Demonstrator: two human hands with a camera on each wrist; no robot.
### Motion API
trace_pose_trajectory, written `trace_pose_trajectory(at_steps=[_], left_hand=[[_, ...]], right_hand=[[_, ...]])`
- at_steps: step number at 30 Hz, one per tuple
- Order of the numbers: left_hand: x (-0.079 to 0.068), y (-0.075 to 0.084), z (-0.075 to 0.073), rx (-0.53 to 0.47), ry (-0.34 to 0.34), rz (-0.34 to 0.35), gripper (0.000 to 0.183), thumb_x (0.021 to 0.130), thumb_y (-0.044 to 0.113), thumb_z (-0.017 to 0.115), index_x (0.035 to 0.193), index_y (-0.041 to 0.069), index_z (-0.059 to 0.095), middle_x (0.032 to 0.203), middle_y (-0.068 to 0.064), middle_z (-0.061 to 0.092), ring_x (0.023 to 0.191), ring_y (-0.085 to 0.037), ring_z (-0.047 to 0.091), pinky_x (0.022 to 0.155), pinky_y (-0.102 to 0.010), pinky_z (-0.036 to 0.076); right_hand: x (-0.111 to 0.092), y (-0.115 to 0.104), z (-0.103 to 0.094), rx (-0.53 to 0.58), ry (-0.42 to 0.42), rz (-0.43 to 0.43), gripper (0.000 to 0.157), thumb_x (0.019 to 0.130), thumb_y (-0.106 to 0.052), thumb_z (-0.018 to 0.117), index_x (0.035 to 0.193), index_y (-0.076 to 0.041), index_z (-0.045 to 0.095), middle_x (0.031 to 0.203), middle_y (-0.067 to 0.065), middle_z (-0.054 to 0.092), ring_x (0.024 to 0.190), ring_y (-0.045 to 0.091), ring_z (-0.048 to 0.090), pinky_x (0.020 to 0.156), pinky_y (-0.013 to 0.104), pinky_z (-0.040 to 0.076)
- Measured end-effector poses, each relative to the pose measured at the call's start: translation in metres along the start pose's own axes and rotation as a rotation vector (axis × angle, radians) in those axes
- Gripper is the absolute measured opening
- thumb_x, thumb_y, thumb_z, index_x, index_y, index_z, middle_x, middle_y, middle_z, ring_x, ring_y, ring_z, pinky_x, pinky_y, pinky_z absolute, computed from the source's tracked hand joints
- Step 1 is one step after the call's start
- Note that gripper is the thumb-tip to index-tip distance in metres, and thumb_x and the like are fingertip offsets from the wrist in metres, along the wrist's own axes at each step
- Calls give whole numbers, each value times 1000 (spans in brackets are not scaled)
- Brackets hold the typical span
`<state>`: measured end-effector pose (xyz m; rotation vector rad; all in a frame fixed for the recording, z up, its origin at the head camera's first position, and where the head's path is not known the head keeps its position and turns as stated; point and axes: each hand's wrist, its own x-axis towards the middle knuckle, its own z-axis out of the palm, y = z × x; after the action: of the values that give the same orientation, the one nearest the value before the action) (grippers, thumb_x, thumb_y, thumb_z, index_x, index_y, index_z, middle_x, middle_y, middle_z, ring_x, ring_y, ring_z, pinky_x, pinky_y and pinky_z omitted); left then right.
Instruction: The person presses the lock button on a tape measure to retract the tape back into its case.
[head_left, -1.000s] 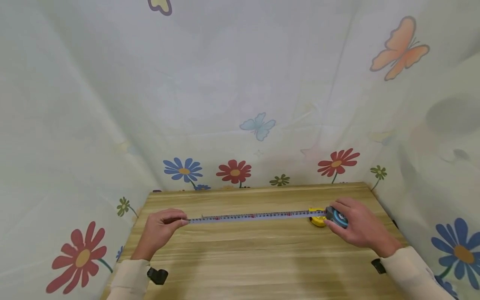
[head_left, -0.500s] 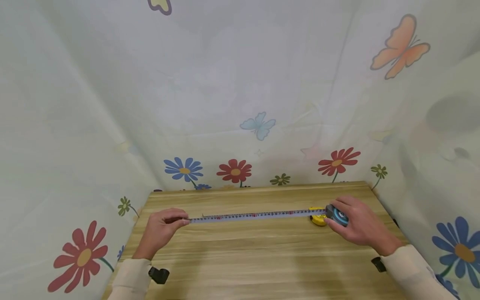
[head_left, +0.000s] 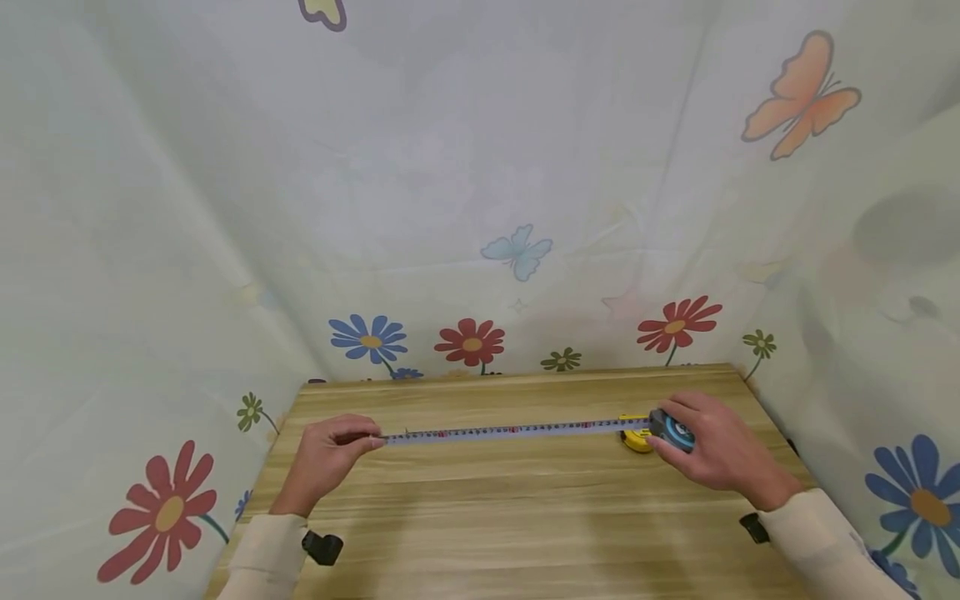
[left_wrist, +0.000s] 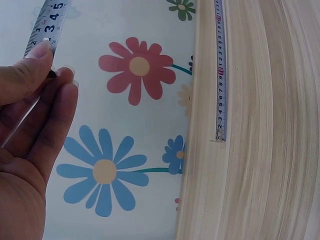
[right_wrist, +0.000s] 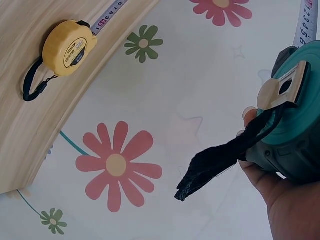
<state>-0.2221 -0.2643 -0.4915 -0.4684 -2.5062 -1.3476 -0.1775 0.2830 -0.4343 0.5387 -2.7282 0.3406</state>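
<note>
My left hand pinches the end of a pulled-out tape blade between thumb and fingers. That blade stretches across to a teal and dark grey tape measure, which my right hand grips around its case. A metal belt clip and a black strap show on the case. On the table lies a yellow tape measure, its own blade drawn out along the wood. In the head view the held blade hangs above and mostly hides the lower one.
The wood-grain table ends at a pale fabric backdrop printed with flowers and butterflies, which rises behind and at both sides. A black wrist strap loop hangs off the yellow case. Black wrist devices sit by the sleeves.
My left hand has shifted slightly right and up with the blade end, and the held blade now covers more of the lower one. The right hand has barely moved.
</note>
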Motion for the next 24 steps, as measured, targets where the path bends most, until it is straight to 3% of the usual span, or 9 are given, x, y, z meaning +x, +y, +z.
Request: trace_pose_trajectory(at_steps=[10, 24], left_hand=[[1, 3, 1, -22, -6, -30, 11, 90, 13, 82, 97, 22, 82, 105, -9, 80, 85, -3, 74, 73, -25, 63], [2, 2, 2, -13, -1, -39, 11, 90, 16, 82, 96, 26, 82, 102, -1, 80, 85, -3, 74, 73, -25, 63]], right_hand=[[2, 0, 0, 5, 7, -10, 51, 85, -41, 82, 117, -3, 76, 117, 14, 71, 95, 24, 63, 81, 47, 60], [2, 0, 2, 16, 25, -21, 45, 85, -39, 83, 113, -5, 76, 111, 10, 72, 91, 20, 62, 77, 42, 58]])
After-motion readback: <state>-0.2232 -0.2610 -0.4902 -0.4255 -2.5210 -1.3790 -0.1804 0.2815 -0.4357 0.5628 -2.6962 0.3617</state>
